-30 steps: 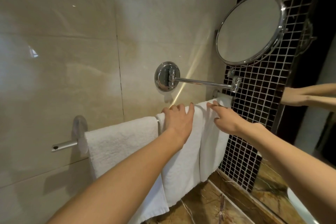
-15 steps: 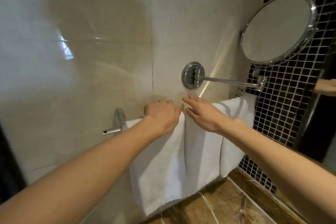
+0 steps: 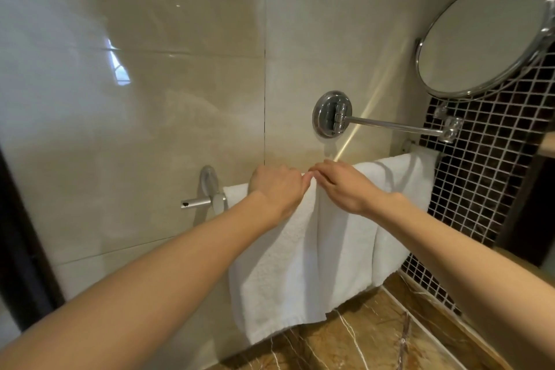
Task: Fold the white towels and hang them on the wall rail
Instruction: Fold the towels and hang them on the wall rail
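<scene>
Rail (image 3: 196, 204) mostly hidden under the towels (image 3: 300, 264); only its left stub and bracket show. Folds overlap, so the towel count is unclear. Left hand (image 3: 276, 189) is curled over the towel top at the rail, fingertips out of sight behind it. Right hand (image 3: 345, 189) is just beside it, fingers nearly straight, tips on the top edge. Mirror (image 3: 483, 36) is cut off at right. Glossy beige wall (image 3: 150, 99), dark mosaic (image 3: 495, 183) at right, brown marble worktop (image 3: 375, 339) below the hems.
</scene>
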Available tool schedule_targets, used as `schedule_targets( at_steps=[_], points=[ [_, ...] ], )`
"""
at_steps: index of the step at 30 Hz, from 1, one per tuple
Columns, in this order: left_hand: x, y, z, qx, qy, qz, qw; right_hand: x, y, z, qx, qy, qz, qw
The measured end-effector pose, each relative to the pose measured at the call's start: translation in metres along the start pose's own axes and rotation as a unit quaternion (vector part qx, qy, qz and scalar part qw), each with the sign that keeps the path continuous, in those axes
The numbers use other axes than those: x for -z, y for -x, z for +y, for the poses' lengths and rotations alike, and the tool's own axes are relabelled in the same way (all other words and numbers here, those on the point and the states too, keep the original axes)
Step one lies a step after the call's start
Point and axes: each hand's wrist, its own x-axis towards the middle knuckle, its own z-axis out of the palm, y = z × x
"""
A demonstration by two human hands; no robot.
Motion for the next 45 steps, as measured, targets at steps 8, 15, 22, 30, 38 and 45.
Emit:
schedule_targets(
  at_steps=[8,15,22,30,38,45],
  points=[
    [-0.007,-0.005,0.0,-0.008,0.0,0.027,1.0,-0.003,-0.001,0.004,0.02,0.005,0.014,1.0],
    [-0.005,0.003,-0.009,-0.018,0.01,0.015,1.0,-0.001,0.016,-0.002,0.047,0.031,0.023,0.998],
    [-0.002,0.006,-0.022,-0.059,-0.049,-0.019,0.997,0.003,0.006,-0.006,0.108,0.04,0.032,0.993],
    [-0.004,0.014,-0.027,-0.098,-0.071,0.024,0.992,-0.005,0.011,-0.015,0.081,0.019,0.076,0.994],
    [-0.001,0.012,-0.03,-0.07,0.001,-0.028,0.997,-0.001,0.008,-0.01,0.114,0.039,0.046,0.992],
    [0.006,0.003,-0.01,-0.074,0.03,0.036,0.996,0.008,0.014,0.006,0.057,0.008,0.068,0.996]
  ],
)
